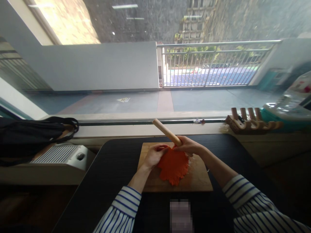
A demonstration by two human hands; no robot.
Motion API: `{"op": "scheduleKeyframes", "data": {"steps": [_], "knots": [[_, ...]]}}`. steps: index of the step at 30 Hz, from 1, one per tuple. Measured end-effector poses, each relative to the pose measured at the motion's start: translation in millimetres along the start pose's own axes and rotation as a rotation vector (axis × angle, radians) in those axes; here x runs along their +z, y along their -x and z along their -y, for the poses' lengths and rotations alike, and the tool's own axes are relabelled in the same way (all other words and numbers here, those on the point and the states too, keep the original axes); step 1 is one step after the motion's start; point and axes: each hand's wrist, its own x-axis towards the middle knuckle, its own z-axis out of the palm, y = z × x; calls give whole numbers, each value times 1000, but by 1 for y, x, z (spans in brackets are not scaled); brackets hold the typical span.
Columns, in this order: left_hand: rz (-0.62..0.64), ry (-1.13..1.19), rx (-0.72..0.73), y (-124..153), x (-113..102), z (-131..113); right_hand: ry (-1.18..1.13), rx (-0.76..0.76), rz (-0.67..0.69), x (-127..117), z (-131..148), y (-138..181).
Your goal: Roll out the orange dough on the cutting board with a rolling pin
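Note:
A flat, ragged-edged sheet of orange dough [174, 165] lies on a wooden board [200, 183]. My left hand [154, 156] pinches the dough's upper left edge between thumb and fingers. In my right hand [190, 145] is a wooden rolling pin [165, 129], tilted up and pointing away to the left. The fingertips of that hand also reach the dough's top edge, close to the left fingertips. Whitish crumbs or flour show on the board along the right of the dough.
The board rests on a black table [116, 168] below a window. On the sill at right stand a rack with wooden pegs [252, 121] and a teal container [291, 121]. A black bag [31, 136] lies at left, over a white vented unit [60, 155]. Something blurred sits at the bottom.

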Motion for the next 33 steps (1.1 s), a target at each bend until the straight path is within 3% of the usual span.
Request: {"op": "scheduleKeyframes", "data": {"steps": [12,27,33], "knots": [[36,-186,23,-1,-2,-2,59,-28,-5,6,0,-6],[16,-145,12,0,8,-6,104,-1,-60,7,-4,-4],[40,-75,-69,-1,1,-9,-54,-14,-52,3,2,2]]}}
